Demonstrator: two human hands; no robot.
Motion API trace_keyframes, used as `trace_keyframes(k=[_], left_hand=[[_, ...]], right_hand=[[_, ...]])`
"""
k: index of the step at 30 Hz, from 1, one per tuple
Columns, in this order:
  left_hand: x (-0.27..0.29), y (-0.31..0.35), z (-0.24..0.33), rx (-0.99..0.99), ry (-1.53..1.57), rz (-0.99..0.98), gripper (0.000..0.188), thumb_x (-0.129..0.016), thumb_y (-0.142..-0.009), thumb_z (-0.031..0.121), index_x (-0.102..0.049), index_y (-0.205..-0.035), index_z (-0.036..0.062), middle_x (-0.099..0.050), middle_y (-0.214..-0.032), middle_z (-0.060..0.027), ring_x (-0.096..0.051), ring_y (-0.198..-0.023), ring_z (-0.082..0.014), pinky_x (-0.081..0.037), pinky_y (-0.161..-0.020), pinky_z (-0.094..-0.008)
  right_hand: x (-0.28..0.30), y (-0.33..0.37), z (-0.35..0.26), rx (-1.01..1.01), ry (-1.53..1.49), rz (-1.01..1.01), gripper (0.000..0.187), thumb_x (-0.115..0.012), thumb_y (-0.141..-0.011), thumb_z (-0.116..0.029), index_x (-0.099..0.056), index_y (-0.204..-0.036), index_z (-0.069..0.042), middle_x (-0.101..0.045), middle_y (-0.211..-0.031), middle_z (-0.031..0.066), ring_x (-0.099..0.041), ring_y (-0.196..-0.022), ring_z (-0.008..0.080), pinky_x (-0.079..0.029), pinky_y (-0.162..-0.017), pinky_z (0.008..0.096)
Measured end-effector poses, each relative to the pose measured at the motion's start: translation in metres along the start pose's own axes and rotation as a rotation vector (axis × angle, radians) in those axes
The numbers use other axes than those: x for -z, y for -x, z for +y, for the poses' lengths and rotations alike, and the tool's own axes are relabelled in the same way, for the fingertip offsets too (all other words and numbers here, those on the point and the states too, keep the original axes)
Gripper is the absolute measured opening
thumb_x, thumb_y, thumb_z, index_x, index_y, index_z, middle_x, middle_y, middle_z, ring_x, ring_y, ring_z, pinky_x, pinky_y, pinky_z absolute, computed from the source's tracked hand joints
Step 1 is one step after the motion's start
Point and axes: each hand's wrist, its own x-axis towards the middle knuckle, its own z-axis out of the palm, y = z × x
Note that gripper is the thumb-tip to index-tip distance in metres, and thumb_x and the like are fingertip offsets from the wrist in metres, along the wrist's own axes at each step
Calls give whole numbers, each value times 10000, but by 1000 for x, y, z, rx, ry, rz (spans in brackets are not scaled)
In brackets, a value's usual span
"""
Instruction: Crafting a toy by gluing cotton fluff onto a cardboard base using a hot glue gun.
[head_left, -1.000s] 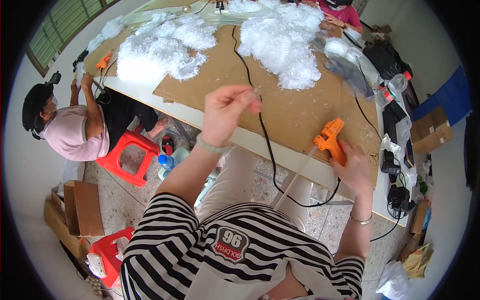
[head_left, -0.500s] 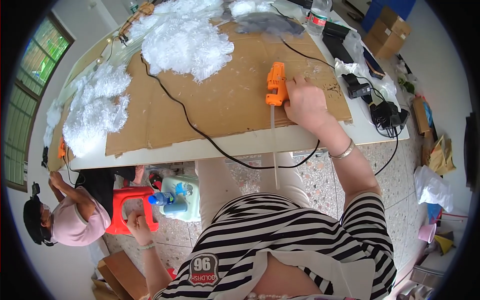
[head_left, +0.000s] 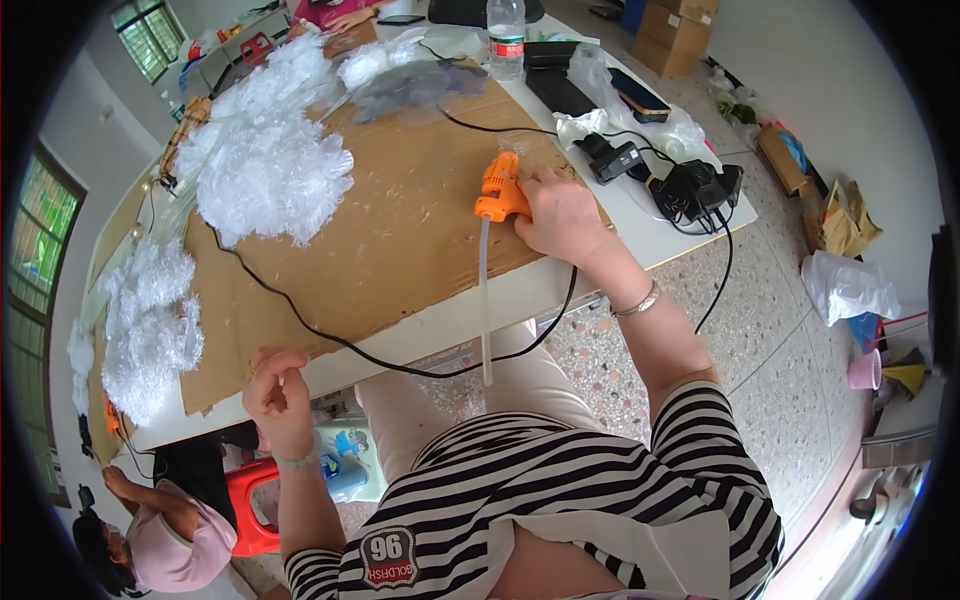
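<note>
My right hand (head_left: 565, 215) is closed around an orange hot glue gun (head_left: 500, 187) above the right part of a brown cardboard sheet (head_left: 400, 210). A long translucent glue stick (head_left: 486, 300) sticks out of the gun's back end, reaching past the table edge toward me. At the table's front edge on the left, my left hand (head_left: 280, 400) is raised with curled fingers, and nothing shows in it. Fluffy white plastic clumps lie farther off: a big one (head_left: 270, 180) on the cardboard and another (head_left: 150, 325) at its left side.
A black cord (head_left: 335, 335) loops across the cardboard and over the front edge. To the right lie black power adapters (head_left: 695, 185), a phone (head_left: 640, 95) and plastic bags; a water bottle (head_left: 506, 40) stands behind. A co-worker (head_left: 175, 530) sits at left beside a red stool (head_left: 250, 505).
My left hand has come up from beside the red stool to the table's front edge. The view has swung, and my right hand still grips the glue gun over the cardboard.
</note>
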Motion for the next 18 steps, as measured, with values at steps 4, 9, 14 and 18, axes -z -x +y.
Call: trace_keyframes(k=[4,9,14,18], left_hand=[[-50,-23,13,-82,225,-71,196,-462,-750,-163,-560,-786,3,-565,-852,-98,-540,-795,-166,-417,-712,-250],[-87,-11,40,13,414,-99,242,-588,-694,-173,-560,-872,-13,-579,-873,-108,-577,-808,-180,-491,-752,-278],[-84,1,44,-67,353,-224,251,-698,-693,-64,-550,-885,0,-595,-859,-101,-574,-789,-194,-453,-751,-293],[-70,10,33,1,357,-289,238,-672,-747,-16,-533,-937,16,-591,-956,-70,-558,-875,-142,-430,-802,-250]], right_hand=[[26,7,-7,58,-33,41,358,-686,-690,-208,-621,-989,-24,-596,-987,123,-586,-925,286,-500,-783,374],[76,34,-59,506,-619,242,280,-701,-719,-157,-599,-936,-14,-584,-856,109,-581,-755,299,-475,-638,368],[65,53,-92,760,-925,147,175,-671,-770,-143,-560,-833,-23,-488,-727,91,-530,-644,257,-437,-553,351],[55,54,-97,799,-954,143,158,-652,-785,-126,-539,-800,-16,-480,-729,92,-523,-630,259,-439,-543,346]])
